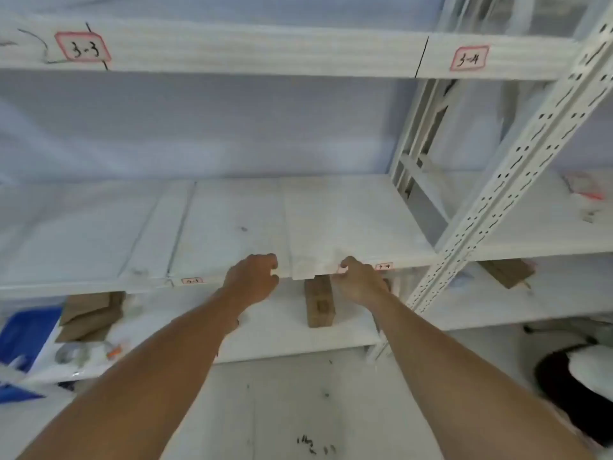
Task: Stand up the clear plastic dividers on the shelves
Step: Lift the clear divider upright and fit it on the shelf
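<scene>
A clear plastic divider (pixel 315 227) lies flat on the middle shelf (pixel 83 287), and its front edge hangs slightly over the shelf lip. My left hand (pixel 253 278) is at the divider's front left corner with thumb and fingers pinched there. At the front right corner, my right hand (pixel 358 280) has its fingertips closed on the edge. A second clear divider (pixel 159 234) lies flat further left on the same shelf. Blur hides the exact contact of my left fingers.
The upper shelf (pixel 265 54) carries the labels 3-3 (pixel 83 46) and 3-4 (pixel 468 58). A perforated white upright (pixel 517 167) rises at the right. On the lower shelf stand brown cardboard boxes (pixel 319 302), a blue bag (pixel 26 330) and a tape roll (pixel 68 353).
</scene>
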Motion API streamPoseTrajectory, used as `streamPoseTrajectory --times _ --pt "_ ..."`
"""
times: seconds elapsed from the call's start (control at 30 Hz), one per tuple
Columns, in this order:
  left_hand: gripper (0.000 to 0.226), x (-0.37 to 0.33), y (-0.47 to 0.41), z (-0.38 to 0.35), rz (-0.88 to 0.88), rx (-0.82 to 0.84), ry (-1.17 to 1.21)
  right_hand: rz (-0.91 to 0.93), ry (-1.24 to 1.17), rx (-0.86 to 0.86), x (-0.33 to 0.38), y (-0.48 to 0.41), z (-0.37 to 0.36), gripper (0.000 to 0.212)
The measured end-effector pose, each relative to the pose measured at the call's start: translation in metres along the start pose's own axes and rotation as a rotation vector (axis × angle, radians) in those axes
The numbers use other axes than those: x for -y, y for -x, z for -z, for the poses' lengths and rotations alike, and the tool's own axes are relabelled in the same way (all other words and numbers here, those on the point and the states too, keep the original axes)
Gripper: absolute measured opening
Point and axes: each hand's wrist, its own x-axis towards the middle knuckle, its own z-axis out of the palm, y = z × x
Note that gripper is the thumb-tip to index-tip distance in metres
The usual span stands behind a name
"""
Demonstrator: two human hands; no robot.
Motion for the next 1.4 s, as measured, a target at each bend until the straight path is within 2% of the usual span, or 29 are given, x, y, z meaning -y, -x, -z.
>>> streamPoseTrajectory --times 0.13,0.2,0.33,0.43,0.5,0.63,0.73,0.87,1.0,1.13,1.4 --pt "0.029 -0.007 -0.025 -0.048 -0.104 -0.056 -0.083 -0.096 -0.205 0.026 -0.024 -0.028 -0.042 0.033" --pt "0.030 -0.011 -0.043 -0.066 -0.196 -0.126 -0.142 -0.154 -0.418 0.070 -0.033 -0.042 -0.069 0.027" --pt "0.020 -0.014 -0.070 -0.083 -0.326 -0.252 -0.333 -0.248 -1.117 0.286 -0.033 -0.065 -0.114 0.050" --pt "0.026 -0.013 -0.076 -0.085 -0.334 -0.318 -0.317 -0.268 -1.298 0.362 -0.016 -0.079 -0.125 0.069" --pt "0.019 -0.011 -0.081 -0.083 -0.365 -0.359 -0.307 -0.279 -1.359 0.362 -0.002 -0.086 -0.125 0.079" --pt "0.008 -0.012 -0.092 -0.080 -0.427 -0.344 -0.282 -0.307 -1.451 0.285 0.010 -0.098 -0.134 0.069" --pt "0.011 -0.010 -0.101 -0.081 -0.480 -0.289 -0.236 -0.331 -1.487 0.198 0.010 -0.100 -0.141 0.064" --pt "0.014 -0.009 -0.108 -0.084 -0.543 -0.290 -0.236 -0.423 -1.508 0.119 0.013 -0.101 -0.142 0.060" --pt "0.011 -0.019 -0.115 -0.091 -0.604 -0.311 -0.223 -0.436 -1.510 0.080 0.004 -0.102 -0.135 0.059" --pt "0.018 -0.025 -0.117 -0.094 -0.605 -0.336 -0.201 -0.423 -1.472 0.050 -0.004 -0.101 -0.129 0.064" --pt "0.014 -0.037 -0.119 -0.098 -0.619 -0.324 -0.215 -0.437 -1.432 0.001 -0.012 -0.101 -0.121 0.059"
